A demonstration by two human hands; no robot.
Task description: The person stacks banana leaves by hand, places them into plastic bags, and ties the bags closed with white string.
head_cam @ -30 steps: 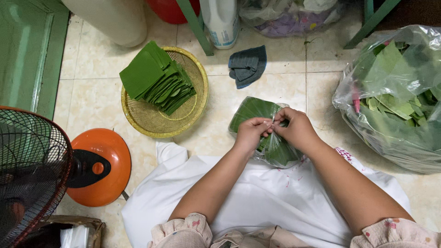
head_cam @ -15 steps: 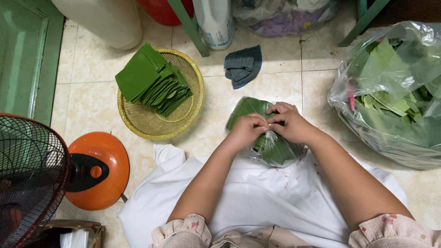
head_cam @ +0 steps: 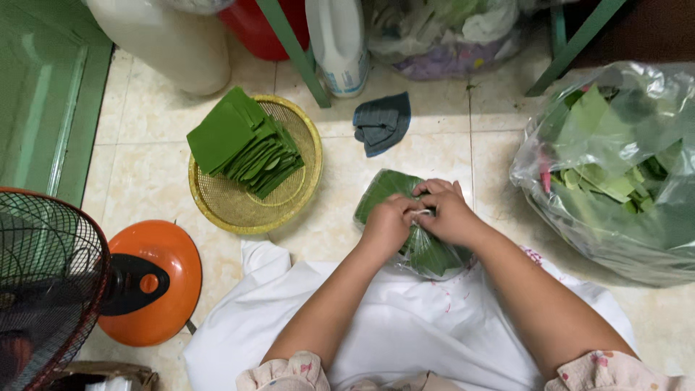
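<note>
A small clear plastic bag of green leaves point(head_cam: 387, 190) lies on the tiled floor in front of me, partly on a white cloth point(head_cam: 405, 326). My left hand point(head_cam: 387, 223) and my right hand point(head_cam: 447, 212) meet on top of the bag, both pinching its gathered plastic neck between fingertips. The hands cover the bag's middle. To the left, a round woven basket point(head_cam: 239, 210) holds a fanned stack of cut green leaf pieces point(head_cam: 242, 143).
A big clear bag of leaf scraps point(head_cam: 615, 166) fills the right. A folded dark grey cloth point(head_cam: 382, 123) lies ahead. An orange fan base point(head_cam: 156, 279) with a black wire grille point(head_cam: 43, 282) stands at left. A white jug point(head_cam: 339, 43) and green metal legs point(head_cam: 289, 47) stand behind.
Both hands stayed on the bag's neck and drew closer together, the fingers working at the plastic. The view shifted slightly; the bag has not left its place.
</note>
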